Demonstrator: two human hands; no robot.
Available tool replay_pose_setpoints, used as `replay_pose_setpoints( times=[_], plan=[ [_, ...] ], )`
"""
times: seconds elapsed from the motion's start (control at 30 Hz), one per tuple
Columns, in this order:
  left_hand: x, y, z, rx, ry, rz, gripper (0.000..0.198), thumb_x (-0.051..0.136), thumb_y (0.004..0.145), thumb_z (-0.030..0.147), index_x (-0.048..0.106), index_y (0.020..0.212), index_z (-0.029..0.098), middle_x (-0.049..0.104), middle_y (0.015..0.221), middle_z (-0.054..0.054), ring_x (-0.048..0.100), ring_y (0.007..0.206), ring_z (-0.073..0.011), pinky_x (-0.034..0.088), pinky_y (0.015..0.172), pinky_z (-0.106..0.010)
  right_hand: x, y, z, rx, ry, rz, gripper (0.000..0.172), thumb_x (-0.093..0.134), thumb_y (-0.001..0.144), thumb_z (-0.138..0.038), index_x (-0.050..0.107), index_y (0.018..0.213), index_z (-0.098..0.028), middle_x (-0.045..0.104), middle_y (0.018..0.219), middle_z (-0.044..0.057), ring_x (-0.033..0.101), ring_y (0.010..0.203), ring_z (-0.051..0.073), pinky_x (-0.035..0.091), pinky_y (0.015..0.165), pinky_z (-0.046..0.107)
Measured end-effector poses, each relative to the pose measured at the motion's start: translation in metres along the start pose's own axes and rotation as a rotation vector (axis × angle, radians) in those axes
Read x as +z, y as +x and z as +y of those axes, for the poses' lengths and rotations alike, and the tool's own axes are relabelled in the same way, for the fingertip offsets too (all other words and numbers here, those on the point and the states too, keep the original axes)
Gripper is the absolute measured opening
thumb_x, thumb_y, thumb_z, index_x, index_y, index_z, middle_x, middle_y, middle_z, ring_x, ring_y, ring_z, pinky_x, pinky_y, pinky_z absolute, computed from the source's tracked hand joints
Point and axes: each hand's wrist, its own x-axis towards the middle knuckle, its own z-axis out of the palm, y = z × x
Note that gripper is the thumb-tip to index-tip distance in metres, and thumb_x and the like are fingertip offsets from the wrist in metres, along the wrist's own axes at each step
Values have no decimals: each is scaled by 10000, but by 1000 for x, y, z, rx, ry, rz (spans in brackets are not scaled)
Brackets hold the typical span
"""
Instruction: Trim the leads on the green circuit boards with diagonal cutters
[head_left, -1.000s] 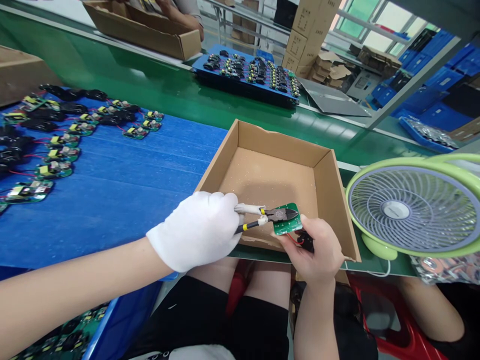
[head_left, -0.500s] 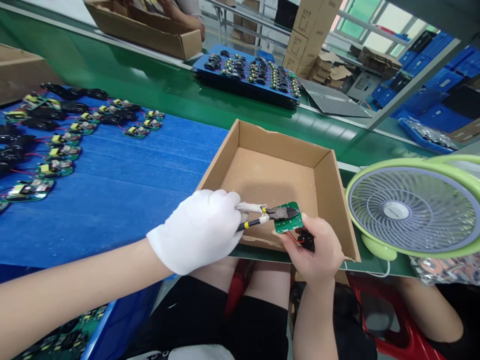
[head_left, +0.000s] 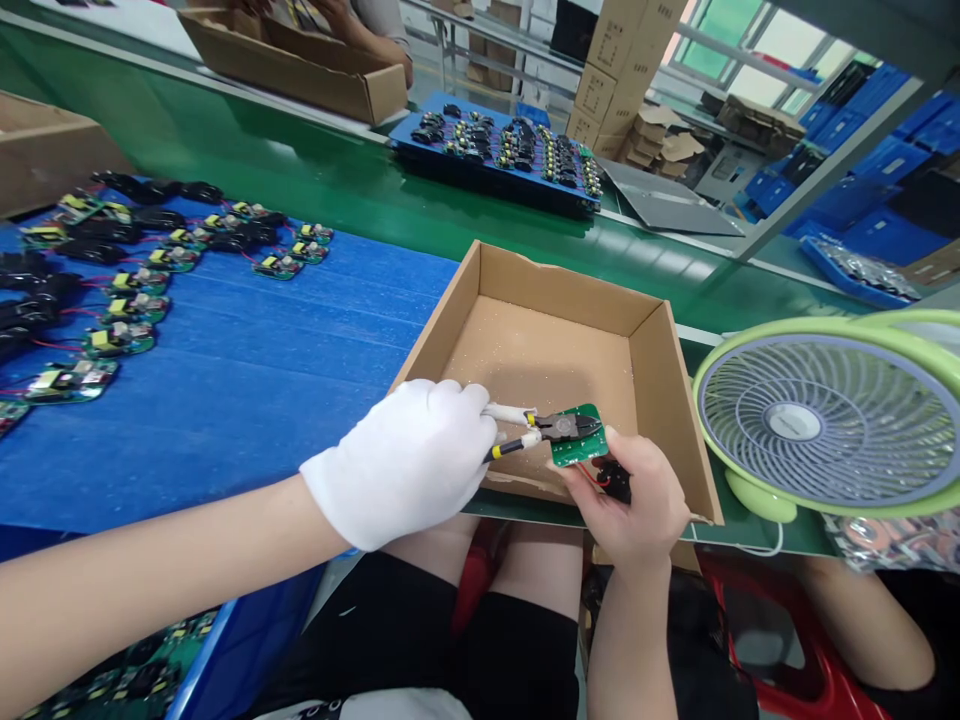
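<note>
My left hand (head_left: pixel 409 462), in a white glove, is closed round the handles of small cutting pliers (head_left: pixel 551 428). Their jaws rest on a small green circuit board (head_left: pixel 577 443). My bare right hand (head_left: pixel 637 500) pinches that board from below, over the near edge of an open cardboard box (head_left: pixel 660 370). A black part with red wires (head_left: pixel 615 480) hangs from the board against my right palm.
A blue mat (head_left: pixel 247 370) on the left carries several green boards with black parts (head_left: pixel 120 290). A green table fan (head_left: pixel 825 420) stands at the right. Across the green belt (head_left: pixel 315 170) sit a blue tray of boards (head_left: pixel 502 150) and another person's cardboard box (head_left: pixel 300 65).
The hands, pliers and board have hardly moved; the view has shifted slightly.
</note>
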Motion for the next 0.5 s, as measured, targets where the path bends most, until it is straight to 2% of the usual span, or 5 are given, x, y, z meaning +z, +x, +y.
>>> replay_pose_setpoints(
  times=[0.1,0.27,0.43,0.5],
  plan=[
    [0,0,0,3,2,-5,313,517,930,145,818,852,180,685,792,-138,680,675,-297,435,575,-396,0,0,0,-14,1,-2,230,674,1160,-395,700,1255,-187,627,677,-45,613,563,164,523,581,274],
    [0,2,-2,-5,-47,-20,284,531,941,183,782,810,195,643,720,-101,669,626,-277,459,569,-382,0,-5,2,2,-5,-1,240,742,1103,-345,706,1293,-203,686,734,-15,663,623,185,549,614,285],
    [0,1,-1,-21,-58,-53,294,532,943,220,817,877,186,690,738,-112,713,632,-294,459,551,-375,0,-7,3,6,-12,-8,252,737,1092,-335,702,1310,-215,696,746,-9,675,634,197,561,624,296],
    [1,-1,0,-32,-60,-80,337,531,956,245,861,1004,192,726,770,-115,747,658,-320,473,555,-389,0,-6,3,-5,-25,4,252,707,1114,-361,696,1322,-219,675,728,-16,667,619,201,563,620,306]
  ],
)
